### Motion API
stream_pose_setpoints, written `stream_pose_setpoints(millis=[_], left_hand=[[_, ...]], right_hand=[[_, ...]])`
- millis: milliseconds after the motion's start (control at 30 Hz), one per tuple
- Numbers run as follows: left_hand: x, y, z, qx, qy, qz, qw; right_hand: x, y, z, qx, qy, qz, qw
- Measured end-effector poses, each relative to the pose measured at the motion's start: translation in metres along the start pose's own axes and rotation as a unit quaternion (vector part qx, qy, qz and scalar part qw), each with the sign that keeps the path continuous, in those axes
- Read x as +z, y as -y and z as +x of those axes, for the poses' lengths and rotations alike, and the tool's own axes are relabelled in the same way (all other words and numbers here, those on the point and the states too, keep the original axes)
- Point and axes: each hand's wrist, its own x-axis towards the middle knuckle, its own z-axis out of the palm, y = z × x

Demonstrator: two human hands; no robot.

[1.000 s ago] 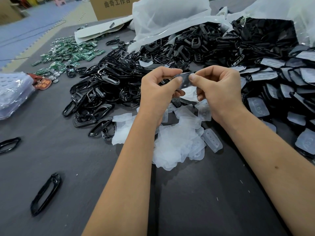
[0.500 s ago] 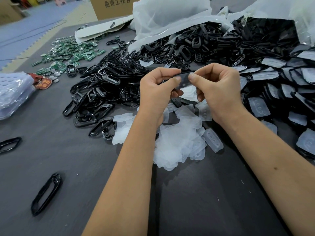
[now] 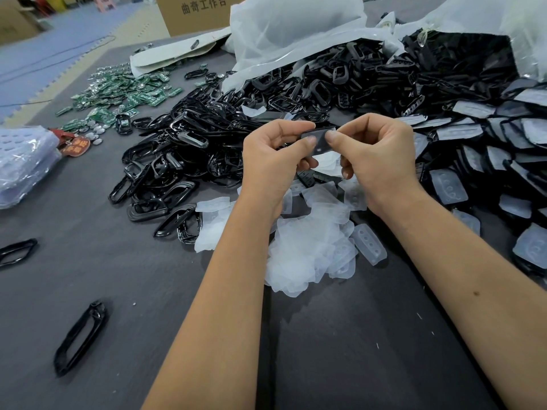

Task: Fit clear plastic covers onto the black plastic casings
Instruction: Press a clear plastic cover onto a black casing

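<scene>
Hands meet above the middle of the dark table (image 3: 88, 261). Left hand (image 3: 272, 161) and right hand (image 3: 381, 155) both pinch one black casing (image 3: 318, 143) between thumb and curled fingers, with a clear cover lying on its top face. Both thumbs press on the upper edge of this piece, and it is held in the air, apart from the table. Just below the hands lies a pile of clear covers (image 3: 307, 250). Behind and to the left is a big heap of black casings (image 3: 189, 155). Casings with covers already on them (image 3: 479, 149) lie at the right. Green circuit boards (image 3: 118, 93) are spread far left.
</scene>
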Motion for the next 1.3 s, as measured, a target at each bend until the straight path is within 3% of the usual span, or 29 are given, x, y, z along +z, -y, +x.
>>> stream_pose_setpoints(millis=[200,500,800,1100,1300], left_hand=[[-0.0003,0.0002,0.0005,-0.009,-0.003,-0.008,1.000],[0.0000,-0.0003,0.0000,-0.016,0.007,-0.024,1.000],[0.0006,0.0005,-0.0011,-0.014,0.040,-0.021,0.999],[0.0002,-0.0005,-0.0006,-0.011,0.004,-0.036,0.999],[-0.0006,0.0016,-0.0009,0.006,0.024,-0.007,1.000]], right_hand=[[-0.0001,-0.0010,0.0011,0.031,-0.001,0.018,0.999],[-0.0018,0.0025,0.0039,0.139,0.075,0.132,0.979],[-0.0012,0.0022,0.0010,0.104,0.075,0.118,0.985],[-0.0021,0.0002,0.0036,0.097,0.060,0.142,0.983],[-0.0033,0.0013,0.0022,0.091,0.065,0.121,0.986]])
